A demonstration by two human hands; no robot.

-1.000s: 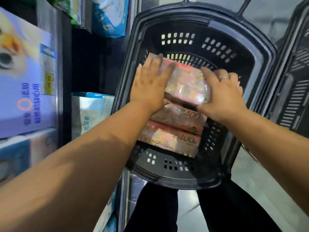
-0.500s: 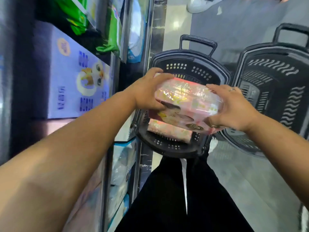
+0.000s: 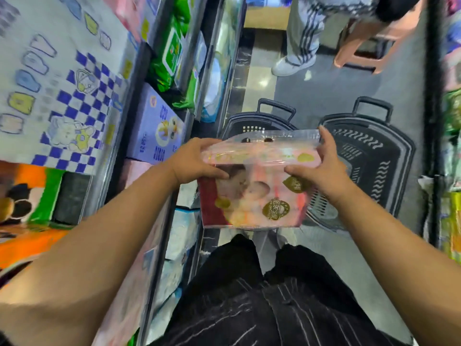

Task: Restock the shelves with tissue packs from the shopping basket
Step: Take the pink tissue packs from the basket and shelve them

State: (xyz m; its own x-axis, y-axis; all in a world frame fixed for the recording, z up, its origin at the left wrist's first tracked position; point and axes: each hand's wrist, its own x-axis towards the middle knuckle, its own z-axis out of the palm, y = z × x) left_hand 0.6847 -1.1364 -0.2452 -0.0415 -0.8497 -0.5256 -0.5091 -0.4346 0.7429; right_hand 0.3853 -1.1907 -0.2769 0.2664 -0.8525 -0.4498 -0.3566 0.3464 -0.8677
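Our left grip (image 3: 197, 161) and right grip (image 3: 324, 166) both hold the tissue pack (image 3: 254, 193), one at each end. The thumbs lie across its near face and the fingers curl over its far top edge. The pack is pink with gold seals, wrapped in clear film, and it hangs in the air at mid frame, above our dark striped trousers (image 3: 262, 295).

Right behind the pack sits a dark shopping basket (image 3: 259, 121) on the floor (image 3: 311, 88). The pack covers nearly all of it, so we see only its far rim and handle and cannot tell what lies inside. A second dark basket (image 3: 374, 156) stands just beside it to the right, and our right grip and wrist cover its near left part.

The shelves (image 3: 159, 78) run up the left side of the frame. Nearest our left grip is a purple box (image 3: 157, 131) with a duck printed on it, with green packs (image 3: 167, 61) above it. A large blue-and-white chequered pack (image 3: 62, 96) fills the upper left, and an orange pack (image 3: 20, 221) sits at the left edge below it. Our left forearm crosses in front of the lower shelf fronts.

At the upper right of the frame, well apart from the baskets, stand another person's legs in grey striped trousers (image 3: 304, 28), next to a pink stool (image 3: 366, 46).
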